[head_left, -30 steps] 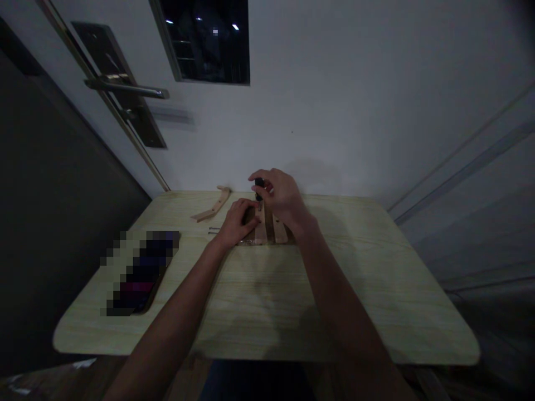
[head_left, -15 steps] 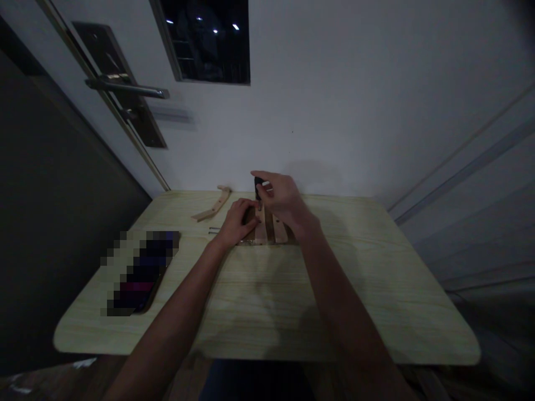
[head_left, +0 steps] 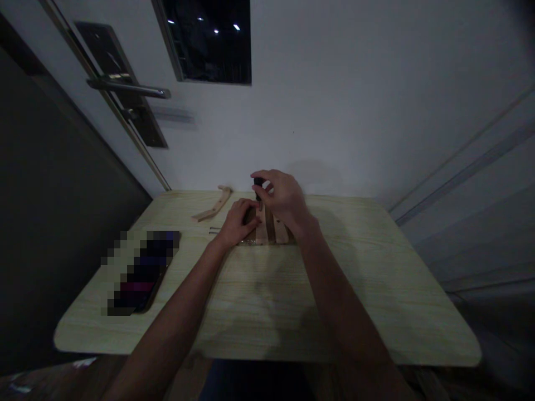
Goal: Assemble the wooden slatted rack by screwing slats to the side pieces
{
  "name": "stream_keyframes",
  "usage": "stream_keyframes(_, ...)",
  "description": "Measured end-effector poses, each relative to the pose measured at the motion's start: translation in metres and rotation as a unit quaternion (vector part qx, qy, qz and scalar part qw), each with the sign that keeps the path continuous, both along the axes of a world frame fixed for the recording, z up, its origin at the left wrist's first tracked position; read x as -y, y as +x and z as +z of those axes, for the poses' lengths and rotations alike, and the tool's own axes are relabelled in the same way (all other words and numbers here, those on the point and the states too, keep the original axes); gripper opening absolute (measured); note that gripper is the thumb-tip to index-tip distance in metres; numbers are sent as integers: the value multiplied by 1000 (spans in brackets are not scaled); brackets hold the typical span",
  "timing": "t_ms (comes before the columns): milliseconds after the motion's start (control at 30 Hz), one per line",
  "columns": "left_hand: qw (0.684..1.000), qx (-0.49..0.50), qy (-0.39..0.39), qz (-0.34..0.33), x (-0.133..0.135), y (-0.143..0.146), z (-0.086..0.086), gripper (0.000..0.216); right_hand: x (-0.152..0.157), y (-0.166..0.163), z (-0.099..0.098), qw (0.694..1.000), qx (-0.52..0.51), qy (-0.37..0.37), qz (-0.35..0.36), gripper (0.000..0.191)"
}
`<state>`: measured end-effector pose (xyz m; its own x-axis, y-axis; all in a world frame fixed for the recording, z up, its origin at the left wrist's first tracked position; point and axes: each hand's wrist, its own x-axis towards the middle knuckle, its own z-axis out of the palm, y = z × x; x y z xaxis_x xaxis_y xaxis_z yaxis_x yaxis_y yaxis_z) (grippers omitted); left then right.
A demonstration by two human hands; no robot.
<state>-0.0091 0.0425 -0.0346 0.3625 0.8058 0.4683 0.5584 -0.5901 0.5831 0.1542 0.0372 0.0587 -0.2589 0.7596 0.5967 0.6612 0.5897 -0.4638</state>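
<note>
A small wooden slatted piece (head_left: 270, 231) lies on the pale wooden table (head_left: 267, 289) near its far edge. My left hand (head_left: 236, 221) rests on the piece's left side with fingers curled, pressing it down. My right hand (head_left: 281, 197) is above the piece, fingers pinched round a short black-handled tool (head_left: 258, 186) held upright with its tip on the wood. The tool's lower end is mostly hidden by my fingers.
A loose curved wooden part (head_left: 213, 206) lies at the table's far left, with a thin metal pin (head_left: 214, 229) near it. A dark phone-like object (head_left: 140, 273), blurred, lies at the left. A door with a lever handle (head_left: 127, 89) stands behind the table.
My right hand's fingers shifted slightly round the tool's handle, as in turning it. My left hand and the wooden piece stayed put.
</note>
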Motion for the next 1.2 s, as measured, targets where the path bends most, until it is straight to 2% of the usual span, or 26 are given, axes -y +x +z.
stream_keyframes(200, 1000, -7, -7, 6, -1, 0, -1, 29, -1, -1, -4, 1000, 10, 13, -14, 34)
stream_keyframes(400, 1000, 1, -2, -2, 1, 0, -1, 29, 5, 2, 3, 1000, 20, 8, -21, 37)
stream_keyframes(567, 1000, 3, 1, -3, 0, 0, -1, 29, 7, 4, 7, 999, 29, 10, -34, 21)
stream_keyframes(700, 1000, 7, -1, -3, 0, 0, -1, 28, 5, 3, 5, 1000, 18, 3, -26, 20)
stream_keyframes(867, 1000, 3, -5, -3, 1, 0, 0, 29, 1, 1, 0, 1000, -5, 0, -1, 30)
stream_keyframes(1100, 1000, 2, 5, -7, 1, 0, -1, 29, -1, 3, 3, 996, -49, -36, 62, 26)
stream_keyframes(1200, 1000, 3, 8, -3, 1, 0, 0, 29, -1, 4, 3, 993, -63, -33, 94, 31)
